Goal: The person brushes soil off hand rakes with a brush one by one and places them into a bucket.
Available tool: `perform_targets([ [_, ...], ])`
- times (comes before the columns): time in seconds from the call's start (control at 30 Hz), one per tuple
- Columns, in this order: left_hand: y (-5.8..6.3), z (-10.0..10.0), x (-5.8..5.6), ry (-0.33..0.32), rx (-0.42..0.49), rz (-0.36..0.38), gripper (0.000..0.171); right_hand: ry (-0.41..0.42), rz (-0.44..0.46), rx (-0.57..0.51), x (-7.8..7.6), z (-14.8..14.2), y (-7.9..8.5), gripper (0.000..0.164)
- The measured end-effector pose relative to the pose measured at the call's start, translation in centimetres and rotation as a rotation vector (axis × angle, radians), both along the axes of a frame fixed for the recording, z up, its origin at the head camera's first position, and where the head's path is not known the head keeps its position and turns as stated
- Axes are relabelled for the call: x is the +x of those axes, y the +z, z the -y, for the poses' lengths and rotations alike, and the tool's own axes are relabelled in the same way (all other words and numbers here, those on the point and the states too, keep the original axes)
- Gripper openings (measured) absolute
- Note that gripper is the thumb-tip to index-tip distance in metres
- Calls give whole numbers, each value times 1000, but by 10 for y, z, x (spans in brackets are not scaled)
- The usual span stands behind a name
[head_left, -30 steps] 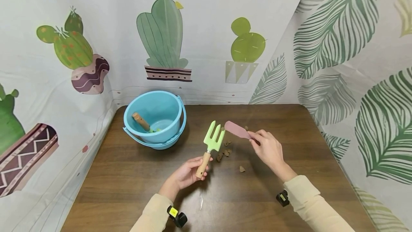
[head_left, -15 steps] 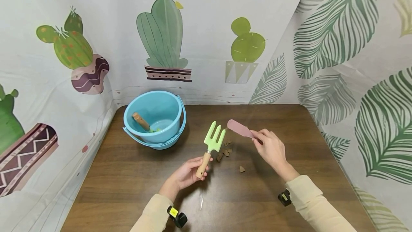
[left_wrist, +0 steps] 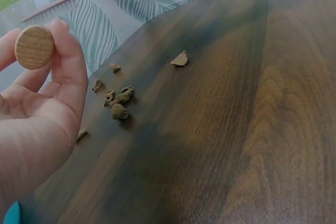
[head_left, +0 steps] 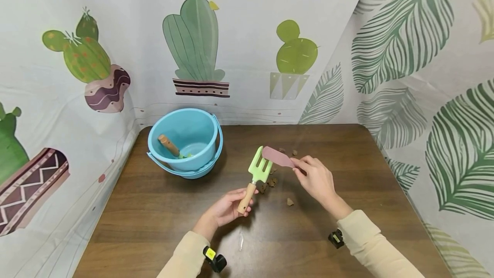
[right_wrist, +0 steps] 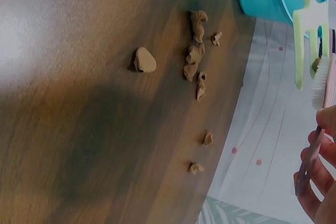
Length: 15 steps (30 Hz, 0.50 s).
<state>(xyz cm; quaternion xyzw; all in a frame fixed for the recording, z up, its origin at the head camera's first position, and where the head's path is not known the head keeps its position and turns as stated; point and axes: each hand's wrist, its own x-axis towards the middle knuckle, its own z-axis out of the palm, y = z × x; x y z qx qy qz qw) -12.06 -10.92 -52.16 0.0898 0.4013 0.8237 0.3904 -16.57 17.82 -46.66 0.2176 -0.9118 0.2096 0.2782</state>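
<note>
My left hand (head_left: 228, 207) grips the wooden handle of a light green hand fork (head_left: 259, 175), its tines pointing up and away above the table. A pink brush (head_left: 278, 157) is pinched by its handle in my right hand (head_left: 317, 180). In the head view the brush overlaps the tines. The right wrist view shows its white bristles (right_wrist: 318, 88) turned toward the fork (right_wrist: 311, 17), with a small brown lump (right_wrist: 315, 64) at the tines. Only the round handle end (left_wrist: 34, 47) of the fork appears in the left wrist view.
Several brown, clay-like crumbs (left_wrist: 122, 96) lie on the wooden table (head_left: 154, 226) below the tools. One flatter piece (head_left: 290, 202) sits apart, nearer me. At the back left stands a blue bucket (head_left: 206, 160) holding a wooden-handled tool (head_left: 169, 145). A patterned cloth hangs behind.
My right hand drew the brush slightly right, then brought it left across the tines. The fork has shifted a little to the right in my left hand.
</note>
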Motion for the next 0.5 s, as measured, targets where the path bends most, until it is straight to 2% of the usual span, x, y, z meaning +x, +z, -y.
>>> perform_targets([
  [0.13, 1, -1, 0, -1, 13, 5, 31, 12, -3, 11, 1, 1, -2, 27],
  [0.5, -1, 1, 0, 12, -7, 2, 30, -24, 29, 33, 2, -7, -7, 27],
])
